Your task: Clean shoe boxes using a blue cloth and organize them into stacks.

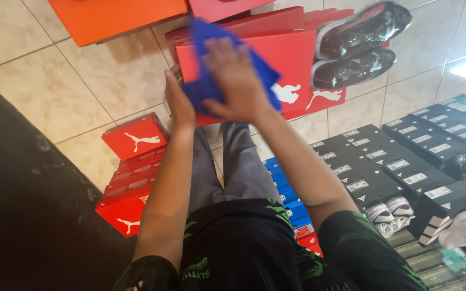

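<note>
Pressing flat, the right hand (233, 81) is spread open on a blue cloth (211, 81) atop the red shoebox (292, 64); the left hand's (178, 102) fingers are clasped around the shoebox's near-left edge.

Blue cloth on a red shoebox, held over the tiled floor

The red shoebox (276, 64) is rectangular, with a white animal figure printed on its face; it is tilted, its broad side turned up toward the camera, above the person's grey-trousered knees. The blue cloth (207, 86) is soft and crumpled, spread across the box's left half, one corner sticking up past the box's top edge and another reaching right toward the white figure.
</note>
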